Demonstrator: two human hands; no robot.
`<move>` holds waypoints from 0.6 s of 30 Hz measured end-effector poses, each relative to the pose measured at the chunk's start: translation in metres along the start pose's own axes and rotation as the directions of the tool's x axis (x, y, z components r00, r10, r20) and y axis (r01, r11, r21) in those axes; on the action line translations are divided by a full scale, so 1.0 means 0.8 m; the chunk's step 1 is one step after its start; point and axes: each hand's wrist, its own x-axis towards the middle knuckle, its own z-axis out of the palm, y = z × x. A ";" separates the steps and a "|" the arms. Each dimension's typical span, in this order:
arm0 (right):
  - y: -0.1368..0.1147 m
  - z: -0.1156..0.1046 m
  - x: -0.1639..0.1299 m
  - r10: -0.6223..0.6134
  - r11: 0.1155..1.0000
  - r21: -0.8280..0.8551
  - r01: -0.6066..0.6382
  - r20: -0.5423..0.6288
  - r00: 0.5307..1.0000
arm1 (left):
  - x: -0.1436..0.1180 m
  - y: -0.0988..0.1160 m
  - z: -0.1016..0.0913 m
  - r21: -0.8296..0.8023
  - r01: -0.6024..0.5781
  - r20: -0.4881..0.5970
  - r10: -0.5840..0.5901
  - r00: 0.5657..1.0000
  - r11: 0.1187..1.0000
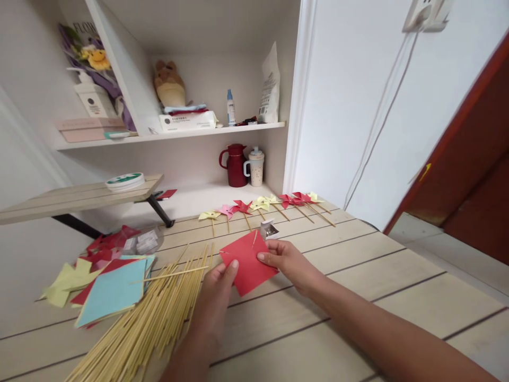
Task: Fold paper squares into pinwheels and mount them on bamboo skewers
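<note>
Surrounding your work area on the wooden table [358, 318] are a loose pile of bamboo skewers [151, 318] at the left, a stack of coloured paper squares [113, 292] beyond it, and a row of finished paper pinwheels [262, 204] along the far edge. A small metal clip [269, 229] lies just behind the red paper square [248, 262]. A red jug [236, 165] and a white mug [255, 167] stand below the shelf [222, 130]. Legible writing is limited to "FLO" on a wrapper at upper left; other labels are too small to read. The red paper square sits just above the table between your hands. Your left hand [218, 289] pinches its left edge, thumb on top. Your right hand [284, 257] clamps its right corner, fingers closed on the paper.
</note>
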 end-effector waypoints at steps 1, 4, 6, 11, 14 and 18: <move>0.001 -0.001 0.001 -0.007 1.000 -0.009 0.007 -0.016 1.000 | 0.001 -0.001 -0.001 0.016 0.006 -0.003 -0.006 1.000 1.000; 0.002 -0.003 0.003 -0.035 0.999 -0.039 0.033 -0.041 0.999 | 0.001 -0.004 0.000 0.028 0.029 0.011 -0.029 1.000 0.999; 0.002 -0.003 0.003 -0.052 0.997 -0.054 0.049 -0.058 0.997 | 0.001 -0.004 0.001 0.013 0.031 0.031 -0.032 0.999 0.999; 0.002 -0.004 0.002 -0.141 0.989 -0.072 0.132 -0.124 0.982 | -0.005 -0.005 0.006 -0.044 0.015 0.025 -0.013 1.000 0.999; 0.004 -0.007 0.003 -0.169 0.984 -0.085 0.159 -0.135 0.976 | -0.010 -0.005 0.009 -0.103 0.018 -0.005 -0.019 1.000 0.995; 0.003 -0.006 0.002 -0.165 0.985 -0.082 0.155 -0.129 0.978 | -0.013 -0.007 0.012 -0.180 0.027 0.033 -0.021 0.999 0.983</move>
